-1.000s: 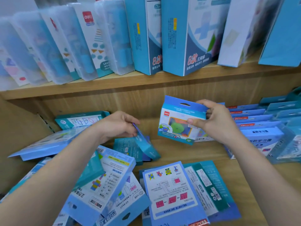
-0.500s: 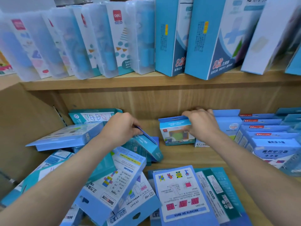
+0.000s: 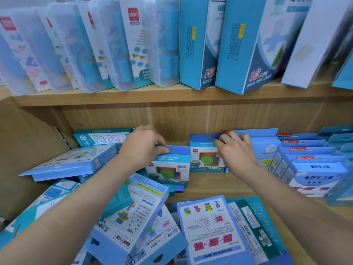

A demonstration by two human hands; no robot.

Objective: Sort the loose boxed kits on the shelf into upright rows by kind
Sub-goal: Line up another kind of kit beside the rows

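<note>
My left hand (image 3: 142, 148) pinches the hang tab of a small blue boxed kit (image 3: 168, 169) with a green disc in its window, held upright just left of centre. My right hand (image 3: 236, 149) grips the top of a matching kit (image 3: 205, 159) that stands upright against the back of the lower shelf (image 3: 214, 185). The two kits are side by side, the left one a little nearer to me. Loose flat kits lie in a heap at the front and left, among them a cube-diagram box (image 3: 212, 228) and a block-picture box (image 3: 133, 213).
An upright row of blue boxes (image 3: 313, 169) fills the lower shelf's right side. Tilted boxes (image 3: 72, 161) lean at the left by the wooden side wall (image 3: 28, 146). The upper shelf (image 3: 172, 96) carries clear plastic cases and tall blue cartons.
My right hand set its green-disc kit upright at the shelf's back. My left hand lifted a second matching kit from the heap and brought it up beside the first.
</note>
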